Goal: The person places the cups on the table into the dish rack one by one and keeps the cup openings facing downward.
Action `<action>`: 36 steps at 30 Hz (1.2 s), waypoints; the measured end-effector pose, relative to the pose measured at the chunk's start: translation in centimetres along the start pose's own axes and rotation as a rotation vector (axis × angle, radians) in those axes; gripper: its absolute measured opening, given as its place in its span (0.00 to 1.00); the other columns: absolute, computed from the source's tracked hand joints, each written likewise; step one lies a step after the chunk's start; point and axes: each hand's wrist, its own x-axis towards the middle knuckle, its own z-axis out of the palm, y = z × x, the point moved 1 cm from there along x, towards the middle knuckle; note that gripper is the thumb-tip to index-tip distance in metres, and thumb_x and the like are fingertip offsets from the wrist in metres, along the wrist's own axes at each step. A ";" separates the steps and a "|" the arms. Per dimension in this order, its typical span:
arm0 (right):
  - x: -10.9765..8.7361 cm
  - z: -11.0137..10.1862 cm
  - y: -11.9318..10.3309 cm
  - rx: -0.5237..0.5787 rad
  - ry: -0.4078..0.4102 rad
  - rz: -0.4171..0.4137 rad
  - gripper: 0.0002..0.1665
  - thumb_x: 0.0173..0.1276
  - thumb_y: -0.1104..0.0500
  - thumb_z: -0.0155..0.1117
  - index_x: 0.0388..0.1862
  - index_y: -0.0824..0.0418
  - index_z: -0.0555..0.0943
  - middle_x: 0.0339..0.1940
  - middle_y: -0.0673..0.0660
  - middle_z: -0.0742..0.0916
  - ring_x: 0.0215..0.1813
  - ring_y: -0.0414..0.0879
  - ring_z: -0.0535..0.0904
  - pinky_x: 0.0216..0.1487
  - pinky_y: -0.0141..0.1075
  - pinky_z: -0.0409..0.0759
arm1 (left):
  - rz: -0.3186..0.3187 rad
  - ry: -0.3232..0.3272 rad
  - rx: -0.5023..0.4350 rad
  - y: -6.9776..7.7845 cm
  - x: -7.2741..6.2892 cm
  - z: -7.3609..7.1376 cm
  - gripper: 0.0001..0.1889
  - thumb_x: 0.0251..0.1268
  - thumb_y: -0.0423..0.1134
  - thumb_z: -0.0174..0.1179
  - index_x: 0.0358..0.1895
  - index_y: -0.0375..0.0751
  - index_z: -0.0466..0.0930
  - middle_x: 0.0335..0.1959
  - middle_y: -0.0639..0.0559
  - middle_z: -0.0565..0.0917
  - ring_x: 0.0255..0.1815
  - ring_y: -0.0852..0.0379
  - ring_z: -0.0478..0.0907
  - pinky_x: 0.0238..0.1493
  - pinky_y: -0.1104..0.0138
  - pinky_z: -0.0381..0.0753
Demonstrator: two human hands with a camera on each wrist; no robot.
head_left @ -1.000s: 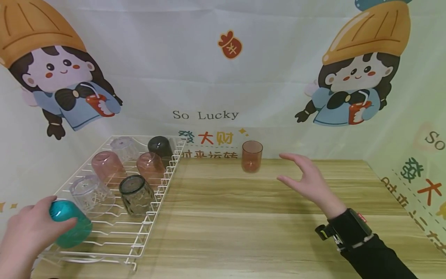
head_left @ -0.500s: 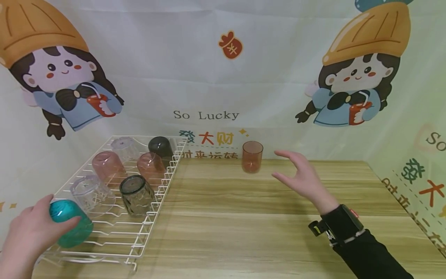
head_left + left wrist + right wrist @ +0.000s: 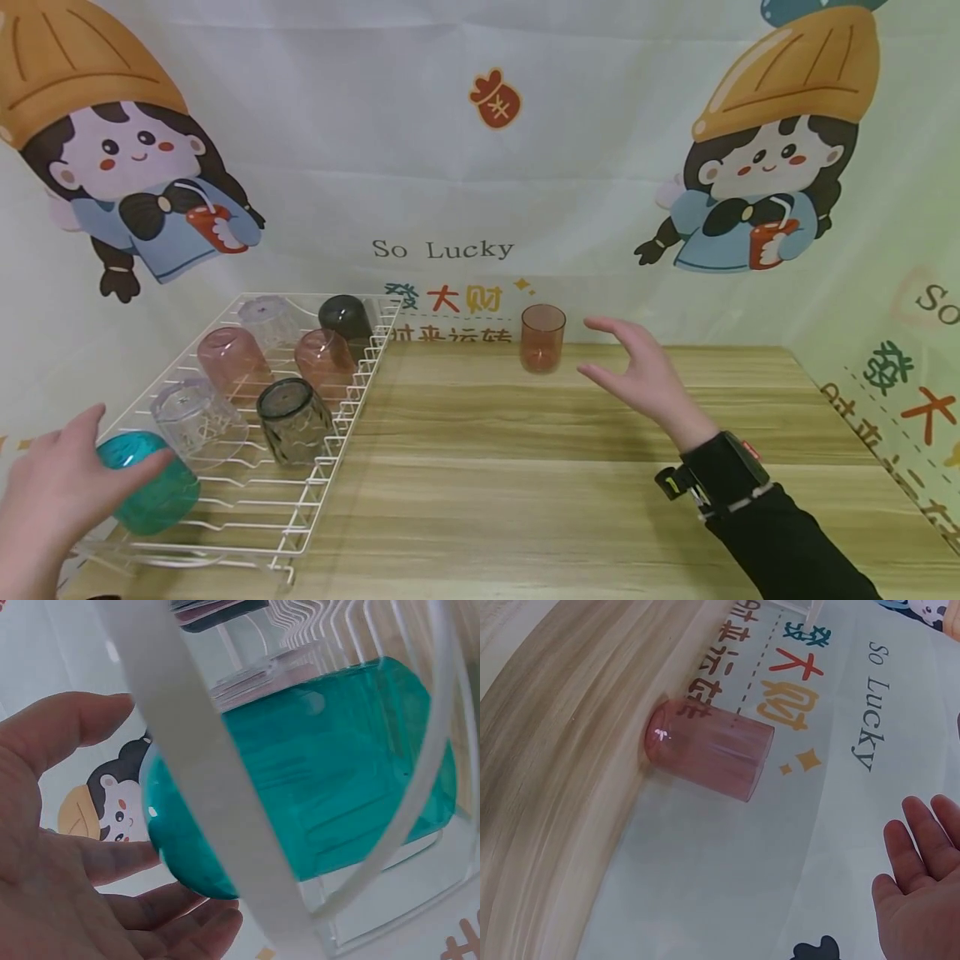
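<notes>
A teal glass (image 3: 161, 492) stands upside down at the near end of the white wire rack (image 3: 300, 517). My left hand (image 3: 60, 492) is spread beside it, thumb and fingers apart. In the left wrist view the thumb is clear of the teal glass (image 3: 322, 772), while the other fingers lie close to its base; whether they touch it I cannot tell. An amber-pink glass (image 3: 542, 340) stands upright at the back of the table. To its right my right hand (image 3: 645, 375) hovers with thumb and fingers parted, holding nothing. The pink glass (image 3: 709, 748) also shows in the right wrist view.
Several upturned glasses share the rack, among them a grey one (image 3: 296, 425), a clear one (image 3: 197, 421) and a black one (image 3: 345, 317). The wooden table (image 3: 487, 500) meets a printed cloth (image 3: 450, 167) at the back.
My left thumb and fingers have spread wider around the teal glass, which stays on the rack. My right hand has moved left, closer to the amber-pink glass.
</notes>
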 end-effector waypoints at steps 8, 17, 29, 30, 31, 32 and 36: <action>0.4 0.1 0.1 -0.004 -0.002 0.004 0.36 0.59 0.56 0.69 0.65 0.63 0.70 0.64 0.62 0.76 0.67 0.58 0.66 0.68 0.53 0.63 | 0.005 0.057 0.032 0.8 -0.2 -0.9 0.57 0.53 0.64 0.61 0.69 0.19 0.44 0.57 0.14 0.58 0.55 0.20 0.56 0.47 0.30 0.66; 0.7 0.4 0.5 -0.026 -0.023 0.003 0.36 0.60 0.55 0.69 0.66 0.62 0.69 0.64 0.62 0.75 0.68 0.58 0.65 0.68 0.52 0.63 | 0.050 0.119 0.015 2.4 -0.8 -2.1 0.57 0.53 0.62 0.62 0.70 0.20 0.42 0.59 0.14 0.57 0.57 0.21 0.54 0.50 0.29 0.62; 1.6 0.9 0.9 -0.071 -0.019 -0.009 0.37 0.58 0.55 0.70 0.65 0.64 0.69 0.63 0.63 0.76 0.67 0.59 0.66 0.68 0.51 0.63 | 0.135 0.173 -0.050 5.4 -2.3 -3.1 0.57 0.53 0.59 0.64 0.71 0.23 0.41 0.63 0.16 0.55 0.61 0.20 0.52 0.54 0.29 0.57; 1.7 0.9 0.9 -0.073 -0.020 -0.012 0.37 0.58 0.55 0.70 0.65 0.64 0.69 0.63 0.63 0.76 0.67 0.59 0.66 0.68 0.51 0.63 | 0.146 0.182 -0.053 5.7 -2.3 -3.2 0.56 0.53 0.58 0.64 0.71 0.23 0.42 0.63 0.16 0.55 0.61 0.20 0.53 0.54 0.29 0.57; 1.8 1.0 0.9 -0.076 -0.020 -0.014 0.37 0.58 0.55 0.70 0.65 0.64 0.69 0.63 0.63 0.76 0.67 0.59 0.66 0.68 0.51 0.63 | 0.161 0.192 -0.058 5.9 -2.3 -3.3 0.56 0.52 0.58 0.64 0.71 0.23 0.43 0.63 0.17 0.56 0.61 0.20 0.53 0.54 0.29 0.57; 1.8 1.1 0.9 -0.078 -0.022 -0.017 0.37 0.58 0.55 0.70 0.65 0.64 0.69 0.63 0.63 0.76 0.67 0.59 0.66 0.68 0.51 0.63 | 0.174 0.201 -0.063 6.1 -2.3 -3.3 0.56 0.52 0.58 0.65 0.71 0.23 0.43 0.63 0.17 0.56 0.61 0.21 0.53 0.54 0.29 0.57; 2.1 1.3 1.0 -0.084 -0.028 -0.020 0.38 0.59 0.54 0.70 0.65 0.64 0.69 0.63 0.63 0.76 0.67 0.58 0.66 0.69 0.51 0.62 | 0.236 0.229 -0.089 7.0 -2.3 -3.6 0.54 0.51 0.56 0.66 0.71 0.23 0.46 0.63 0.18 0.58 0.60 0.21 0.54 0.54 0.30 0.57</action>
